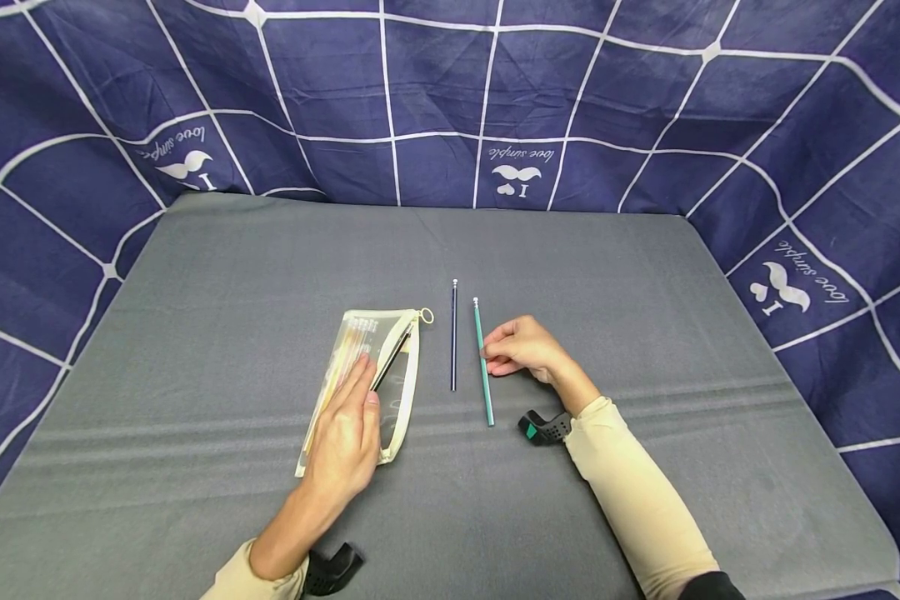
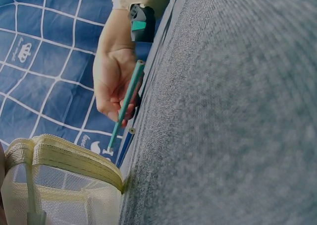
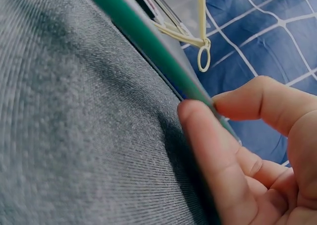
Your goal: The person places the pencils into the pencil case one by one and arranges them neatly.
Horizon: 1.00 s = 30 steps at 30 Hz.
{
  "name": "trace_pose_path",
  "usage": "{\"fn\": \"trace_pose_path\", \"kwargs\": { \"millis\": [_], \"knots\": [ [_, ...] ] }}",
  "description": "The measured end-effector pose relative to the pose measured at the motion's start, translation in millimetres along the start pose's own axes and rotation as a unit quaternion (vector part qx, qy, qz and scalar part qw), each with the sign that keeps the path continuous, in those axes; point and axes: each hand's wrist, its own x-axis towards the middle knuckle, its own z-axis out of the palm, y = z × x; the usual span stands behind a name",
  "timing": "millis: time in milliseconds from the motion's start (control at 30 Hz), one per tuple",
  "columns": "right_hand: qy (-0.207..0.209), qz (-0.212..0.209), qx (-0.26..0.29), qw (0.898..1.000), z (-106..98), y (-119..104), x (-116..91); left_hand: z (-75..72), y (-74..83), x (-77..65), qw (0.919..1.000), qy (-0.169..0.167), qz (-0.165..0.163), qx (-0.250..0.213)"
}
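My right hand (image 1: 523,350) pinches a teal pencil (image 1: 486,387) between thumb and fingertips, right of the table's middle. The right wrist view shows the same pencil (image 3: 163,61) slanting across, thumb on one side and fingertip on the other. With fingers straight, my left hand (image 1: 347,442) rests on a see-through zip pouch (image 1: 410,408) with cream edging, its zipper side gaping. Several pencils or pens show inside, one of them a black one (image 1: 392,358). Between pouch and right hand lies a dark blue pencil (image 1: 453,342), roughly parallel to the teal one.
A grey cloth-covered table (image 1: 607,283) carries everything, with low creases across it. Navy fabric (image 1: 435,92) with white grid lines hangs behind and along the sides. A cream ring pull (image 1: 426,316) sticks out from the pouch's far corner. Each wrist wears a black device (image 1: 546,427).
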Motion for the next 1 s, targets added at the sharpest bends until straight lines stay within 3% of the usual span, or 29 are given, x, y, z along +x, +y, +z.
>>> {"fn": "trace_pose_path", "kwargs": {
  "millis": [400,1000],
  "knots": [
    [-0.026,-0.022,0.086,0.996,-2.1,1.8,0.2,0.3,0.3,1.2,1.0,0.004,0.003,-0.001],
    [-0.033,-0.054,0.151,0.987,25.0,0.5,-0.3,0.8,-0.5,0.6,1.0,0.007,0.002,0.0]
  ]
}}
